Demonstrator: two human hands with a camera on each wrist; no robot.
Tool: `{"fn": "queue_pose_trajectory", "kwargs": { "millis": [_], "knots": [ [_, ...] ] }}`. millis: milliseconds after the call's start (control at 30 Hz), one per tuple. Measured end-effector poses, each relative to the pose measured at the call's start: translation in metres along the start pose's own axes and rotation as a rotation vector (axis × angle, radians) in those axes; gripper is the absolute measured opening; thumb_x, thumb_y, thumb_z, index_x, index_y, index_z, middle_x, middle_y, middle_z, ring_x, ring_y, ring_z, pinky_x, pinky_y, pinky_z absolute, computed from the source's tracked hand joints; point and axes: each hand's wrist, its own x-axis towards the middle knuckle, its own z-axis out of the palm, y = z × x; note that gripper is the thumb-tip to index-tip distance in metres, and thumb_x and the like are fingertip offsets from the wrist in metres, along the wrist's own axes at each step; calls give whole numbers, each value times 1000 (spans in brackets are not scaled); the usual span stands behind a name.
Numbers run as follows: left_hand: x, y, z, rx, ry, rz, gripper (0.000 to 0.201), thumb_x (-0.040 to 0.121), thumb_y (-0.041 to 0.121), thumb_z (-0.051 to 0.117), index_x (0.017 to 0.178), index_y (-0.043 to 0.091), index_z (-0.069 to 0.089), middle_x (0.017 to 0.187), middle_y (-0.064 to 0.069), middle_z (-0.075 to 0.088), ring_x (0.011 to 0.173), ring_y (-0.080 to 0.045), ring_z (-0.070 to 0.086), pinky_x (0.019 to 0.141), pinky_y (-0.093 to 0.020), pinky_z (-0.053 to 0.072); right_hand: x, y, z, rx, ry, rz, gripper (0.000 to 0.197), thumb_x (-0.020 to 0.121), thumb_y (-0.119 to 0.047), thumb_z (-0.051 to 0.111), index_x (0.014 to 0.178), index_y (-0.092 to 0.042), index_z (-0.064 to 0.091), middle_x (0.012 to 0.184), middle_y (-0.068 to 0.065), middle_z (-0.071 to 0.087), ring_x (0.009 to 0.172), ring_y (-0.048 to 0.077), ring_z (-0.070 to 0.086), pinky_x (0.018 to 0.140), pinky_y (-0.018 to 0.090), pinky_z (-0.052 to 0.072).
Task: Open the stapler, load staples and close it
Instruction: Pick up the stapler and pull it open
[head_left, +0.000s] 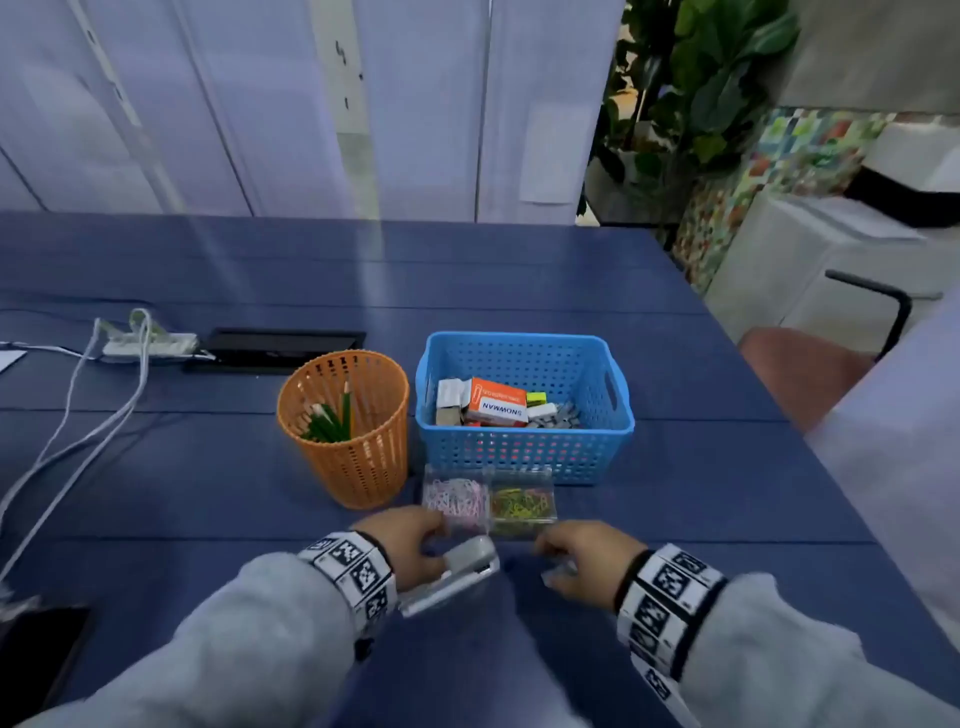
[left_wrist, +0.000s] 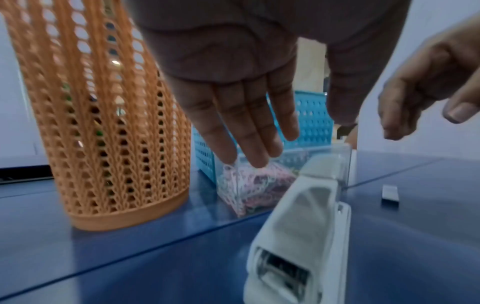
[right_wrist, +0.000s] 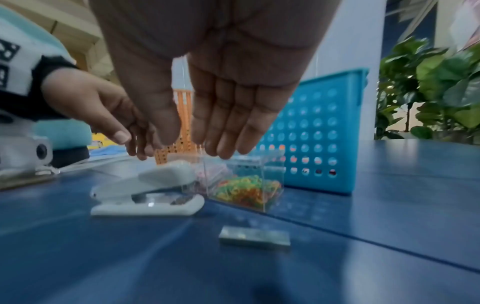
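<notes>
Both hands (left_wrist: 233, 98) above closed stapler (right_wrist: 148, 191)

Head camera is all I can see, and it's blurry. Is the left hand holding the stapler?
Observer: No. In the left wrist view the left hand hovers over the stapler with straight fingers, not gripping it.
Operator: Is the stapler open yet?
Observer: The right wrist view shows it side-on on the table, top arm down, not swung open.
Operator: Where are the staples?
Observer: A staple strip lies flat on the table below the open right hand, untouched.
</notes>
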Motion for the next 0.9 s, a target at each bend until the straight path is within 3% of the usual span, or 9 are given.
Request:
{"fn": "queue_pose_trajectory", "kwargs": {
  "millis": [100,267,500,633,733,833,900],
  "knots": [
    [9,4,9,68,-50,-26,36,75,41,60,106,24,54,115,-7,64,104,-28,59,87,-36,49,17,-8,7,-6,-70,39,43,83,-20,61,124,-17,51,129,9,58,117,24,53,95,28,44],
    [12,9,23,123,-89,-48,37,76,39,60,109,23,55,117,-9,64,107,-30,59,86,-36,49,38,-13,22,24,-80,17,50,80,-18,64,128,-16,48,133,10,57,121,28,52,100,34,44],
    [13,9,27,60,-82,-18,27,76,33,62,101,25,57,111,-5,66,101,-29,60,80,-33,48,55,-18,38,48,-55,3,44,78,-19,65,120,-18,52,121,13,64,111,31,59,93,35,49],
    [9,12,28,-36,-56,0,23,76,27,63,98,21,58,107,-7,66,99,-28,60,76,-29,43,60,-18,47,73,-53,20,36,77,-23,68,111,-20,58,115,11,67,105,29,61,90,34,48],
    [5,10,30,-140,-10,16,22,74,22,64,95,18,56,103,-9,65,96,-29,60,75,-29,44,63,-18,50,28,-68,20,30,78,-24,68,105,-13,62,111,15,65,103,32,60,87,36,49],
    [-2,2,26,-314,74,16,29,71,18,66,99,20,58,99,-8,66,93,-25,60,78,-29,46,62,-13,52,2,-68,46,32,80,-26,67,106,-9,62,112,15,61,104,33,58,87,36,48],
    [-9,-7,19,-444,119,26,29,65,17,66,93,24,59,94,-8,66,89,-26,61,80,-33,50,61,-8,54,-18,-70,51,36,81,-29,66,111,-9,60,116,15,59,108,32,55,91,37,47]
  ]
}}
